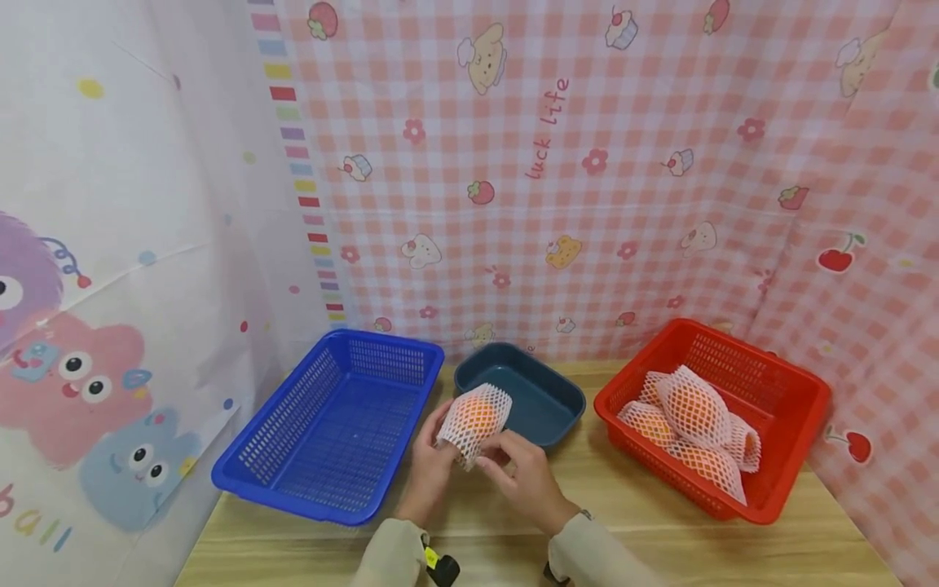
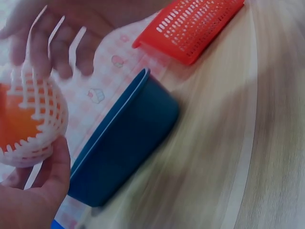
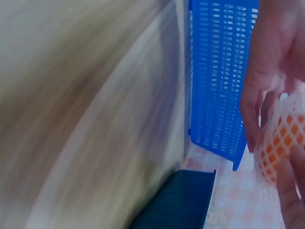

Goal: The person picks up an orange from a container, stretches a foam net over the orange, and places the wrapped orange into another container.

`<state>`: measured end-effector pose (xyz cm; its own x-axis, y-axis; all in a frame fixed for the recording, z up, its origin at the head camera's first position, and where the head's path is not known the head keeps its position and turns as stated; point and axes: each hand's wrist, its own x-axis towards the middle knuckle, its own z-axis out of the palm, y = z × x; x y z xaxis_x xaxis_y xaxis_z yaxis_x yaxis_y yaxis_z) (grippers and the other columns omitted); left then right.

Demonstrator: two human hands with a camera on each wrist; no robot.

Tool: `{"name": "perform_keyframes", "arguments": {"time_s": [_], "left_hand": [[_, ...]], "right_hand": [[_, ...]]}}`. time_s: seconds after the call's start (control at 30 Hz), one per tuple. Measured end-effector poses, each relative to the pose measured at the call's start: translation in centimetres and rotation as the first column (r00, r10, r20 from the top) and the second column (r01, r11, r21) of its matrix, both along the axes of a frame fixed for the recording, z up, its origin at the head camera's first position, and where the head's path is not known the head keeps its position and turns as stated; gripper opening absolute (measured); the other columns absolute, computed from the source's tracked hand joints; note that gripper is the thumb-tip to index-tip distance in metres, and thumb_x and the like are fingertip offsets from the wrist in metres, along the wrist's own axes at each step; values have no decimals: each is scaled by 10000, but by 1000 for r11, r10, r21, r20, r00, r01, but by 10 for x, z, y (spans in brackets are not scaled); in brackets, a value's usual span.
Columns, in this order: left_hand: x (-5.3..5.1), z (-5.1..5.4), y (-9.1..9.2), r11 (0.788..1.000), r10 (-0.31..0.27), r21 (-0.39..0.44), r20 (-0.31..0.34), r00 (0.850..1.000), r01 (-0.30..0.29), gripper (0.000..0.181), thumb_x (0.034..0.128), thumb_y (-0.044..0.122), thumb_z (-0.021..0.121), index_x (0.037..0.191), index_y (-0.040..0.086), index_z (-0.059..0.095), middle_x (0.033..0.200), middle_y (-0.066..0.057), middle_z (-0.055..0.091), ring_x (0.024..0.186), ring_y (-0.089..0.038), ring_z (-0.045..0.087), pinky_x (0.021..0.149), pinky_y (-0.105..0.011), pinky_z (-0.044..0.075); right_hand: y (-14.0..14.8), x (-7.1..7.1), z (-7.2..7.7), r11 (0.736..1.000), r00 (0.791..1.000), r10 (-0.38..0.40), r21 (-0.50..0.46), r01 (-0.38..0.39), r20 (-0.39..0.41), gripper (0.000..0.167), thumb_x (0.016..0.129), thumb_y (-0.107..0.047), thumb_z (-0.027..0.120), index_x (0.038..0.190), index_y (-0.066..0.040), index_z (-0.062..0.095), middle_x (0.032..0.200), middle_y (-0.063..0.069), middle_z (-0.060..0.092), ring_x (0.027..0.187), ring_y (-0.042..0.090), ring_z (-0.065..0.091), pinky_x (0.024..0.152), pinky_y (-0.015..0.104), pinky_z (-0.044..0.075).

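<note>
An orange point(image 1: 480, 416) in a white foam net point(image 2: 56, 112) is held above the table, in front of the dark teal tray point(image 1: 546, 403). My left hand point(image 1: 431, 461) grips it from the left, thumb against the net in the left wrist view. My right hand point(image 1: 524, 473) pinches the near lower end of the net, its other fingers curled. In the right wrist view, the netted fruit lies between both hands at the right edge, partly cut off. The fingertips behind the fruit are hidden.
A blue basket point(image 1: 425, 367) stands at the left. At the right, a red basket point(image 1: 803, 408) contains several oranges in foam nets point(image 1: 697, 408). The wooden table point(image 1: 499, 546) runs back to a pink checked cloth point(image 1: 455, 212), and a white printed cloth hangs at the left.
</note>
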<state>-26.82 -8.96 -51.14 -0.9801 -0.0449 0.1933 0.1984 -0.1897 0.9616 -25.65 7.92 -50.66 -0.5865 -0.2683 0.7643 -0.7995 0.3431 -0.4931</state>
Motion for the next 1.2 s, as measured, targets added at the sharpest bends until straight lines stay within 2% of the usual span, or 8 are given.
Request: {"name": "perform_keyframes", "arguments": {"time_s": [0.1, 0.23, 0.33, 0.4, 0.53, 0.67, 0.97, 1.2], "left_hand": [[1, 0, -4, 998, -56, 31, 29, 998, 55, 622, 845, -107, 530, 1441, 27, 410, 1392, -173, 480, 1148, -231, 537, 871, -291, 501], [3, 2, -9, 988, -150, 42, 45, 988, 148, 639, 828, -95, 482, 1447, 35, 391, 1372, -170, 470, 1092, -232, 543, 836, -319, 508], [4, 4, -11, 977, -215, 21, 53, 975, 214, 634, 816, -81, 453, 1437, 32, 392, 1321, -156, 488, 1050, -223, 549, 805, -322, 510], [5, 4, -12, 967, -256, 7, 56, 965, 256, 620, 814, -70, 450, 1425, 15, 392, 1293, -145, 498, 1037, -213, 549, 798, -316, 505], [6, 4, -11, 956, -289, -35, 47, 956, 291, 608, 799, -69, 465, 1401, -24, 398, 1278, -131, 503, 1055, -190, 530, 826, -289, 481], [7, 4, -11, 959, -271, -80, 33, 962, 273, 603, 780, -79, 482, 1379, -35, 428, 1265, -144, 515, 1054, -184, 526, 844, -274, 464], [10, 9, -13, 947, -259, -191, 24, 966, 258, 630, 787, -52, 524, 1404, 0, 409, 1304, -186, 504, 1069, -215, 536, 845, -296, 472], [5, 27, -25, 929, -117, -365, -127, 985, 64, 553, 850, 82, 678, 1365, 27, 483, 1316, -192, 529, 1197, -356, 489, 931, -480, 452]], "right_hand": [[7, -4, 6, 996, 992, -60, 53, 66, -107, 226, 816, -107, 747, 1021, -69, 660, 926, 12, 619, 830, 164, 566, 734, 271, 489], [16, -12, 18, 957, 978, -67, 263, 120, -200, 644, 725, -205, 827, 1303, -90, 566, 1303, 92, 544, 1186, 279, 488, 965, 460, 419], [18, -17, 25, 890, 985, 11, 452, 69, -172, 922, 683, -285, 883, 1461, -134, 413, 1508, 106, 364, 1368, 313, 330, 1052, 541, 334], [19, -18, 26, 855, 989, 40, 517, 41, -144, 988, 663, -282, 902, 1486, -141, 374, 1540, 90, 319, 1390, 309, 305, 1064, 538, 324], [18, -18, 21, 852, 997, 37, 523, 8, -75, 992, 642, -228, 920, 1474, -113, 392, 1521, 87, 343, 1359, 296, 354, 1059, 525, 341], [17, -16, 16, 860, 1000, 9, 510, 0, -15, 989, 638, -221, 924, 1470, -132, 398, 1507, 70, 359, 1321, 280, 404, 1040, 510, 375], [18, -13, 11, 882, 999, -21, 472, 5, 28, 915, 653, -170, 907, 1424, -139, 416, 1462, 99, 399, 1272, 281, 448, 977, 459, 454], [22, -15, 7, 896, 996, -61, 443, 28, 59, 899, 665, -177, 896, 1425, -147, 416, 1436, 118, 426, 1260, 278, 457, 987, 464, 444]]}}
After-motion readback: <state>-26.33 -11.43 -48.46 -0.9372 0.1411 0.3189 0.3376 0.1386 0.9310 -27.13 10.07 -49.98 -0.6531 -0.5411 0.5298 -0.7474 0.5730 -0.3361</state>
